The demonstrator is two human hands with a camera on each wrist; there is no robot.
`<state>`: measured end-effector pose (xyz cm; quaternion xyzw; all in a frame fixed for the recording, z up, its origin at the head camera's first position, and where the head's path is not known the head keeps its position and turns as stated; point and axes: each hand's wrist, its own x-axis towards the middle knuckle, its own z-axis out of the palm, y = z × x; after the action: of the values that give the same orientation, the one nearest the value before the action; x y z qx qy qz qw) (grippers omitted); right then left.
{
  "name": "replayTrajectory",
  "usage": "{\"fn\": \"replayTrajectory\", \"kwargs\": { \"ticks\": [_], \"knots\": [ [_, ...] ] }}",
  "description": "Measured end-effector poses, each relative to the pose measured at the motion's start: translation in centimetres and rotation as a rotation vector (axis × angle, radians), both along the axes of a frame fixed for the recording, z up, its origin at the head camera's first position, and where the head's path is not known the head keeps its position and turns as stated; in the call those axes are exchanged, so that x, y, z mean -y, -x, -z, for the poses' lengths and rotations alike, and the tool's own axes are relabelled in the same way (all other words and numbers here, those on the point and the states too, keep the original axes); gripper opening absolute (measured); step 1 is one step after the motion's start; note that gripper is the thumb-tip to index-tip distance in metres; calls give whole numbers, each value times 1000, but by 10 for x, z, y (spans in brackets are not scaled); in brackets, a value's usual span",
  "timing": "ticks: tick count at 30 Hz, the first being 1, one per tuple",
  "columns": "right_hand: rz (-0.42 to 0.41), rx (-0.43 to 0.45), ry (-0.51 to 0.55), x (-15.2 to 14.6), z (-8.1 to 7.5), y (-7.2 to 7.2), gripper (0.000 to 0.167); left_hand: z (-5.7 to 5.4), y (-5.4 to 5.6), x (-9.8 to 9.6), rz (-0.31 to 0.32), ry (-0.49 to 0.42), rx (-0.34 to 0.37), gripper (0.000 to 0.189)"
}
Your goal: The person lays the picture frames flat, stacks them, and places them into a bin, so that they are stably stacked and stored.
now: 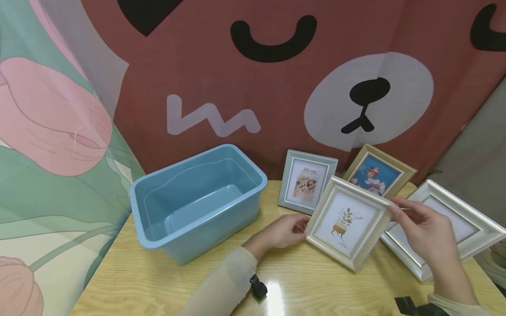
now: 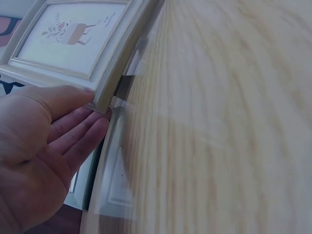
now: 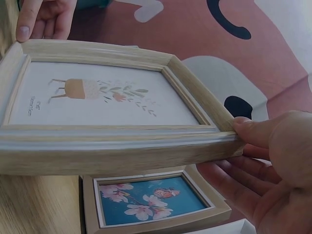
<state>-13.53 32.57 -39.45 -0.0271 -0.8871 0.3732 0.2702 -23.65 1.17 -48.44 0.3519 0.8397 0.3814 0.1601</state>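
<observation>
A cream picture frame (image 1: 348, 224) with a potted-plant print is held tilted between both hands, in front of the other frames. My right hand (image 1: 428, 232) pinches its upper right corner, thumb on the front and fingers behind, as the right wrist view shows. At the lower left corner, my left hand (image 1: 286, 230) grips it between thumb and fingertips; the left wrist view shows the thumb (image 2: 73, 100) on the frame's face. Behind stand a grey-green frame (image 1: 282, 193) and a gold-brown frame (image 1: 399, 173) with a blue flower picture. A larger silver-white frame (image 1: 486, 228) leans partly behind my right hand.
A blue plastic bin (image 1: 209, 232) with nothing in it stands left on the wooden table (image 1: 158, 281). A printed bear curtain (image 1: 197, 79) hangs right behind the table. Small black devices sit at both wrists.
</observation>
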Motion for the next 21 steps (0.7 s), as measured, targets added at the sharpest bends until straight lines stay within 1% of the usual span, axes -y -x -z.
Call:
{"fn": "replayTrajectory", "kwargs": {
  "ticks": [4, 8, 11, 16, 21],
  "knots": [
    [14, 25, 3, 0, -1, -1, 33, 0, -1, 3, -21, -28, 37, 48],
    [40, 58, -5, 0, -2, -2, 34, -1, -2, 7, -15, -52, 69, 49],
    [43, 56, -14, 0, -2, -2, 33, -2, -3, 10, -5, -62, 79, 49],
    [27, 44, -16, 3, -4, -3, 30, -2, -4, 18, -1, -76, 88, 46],
    [8, 37, -25, 7, -8, -3, 29, -4, -6, 24, 7, -108, 113, 42]
  ]
}}
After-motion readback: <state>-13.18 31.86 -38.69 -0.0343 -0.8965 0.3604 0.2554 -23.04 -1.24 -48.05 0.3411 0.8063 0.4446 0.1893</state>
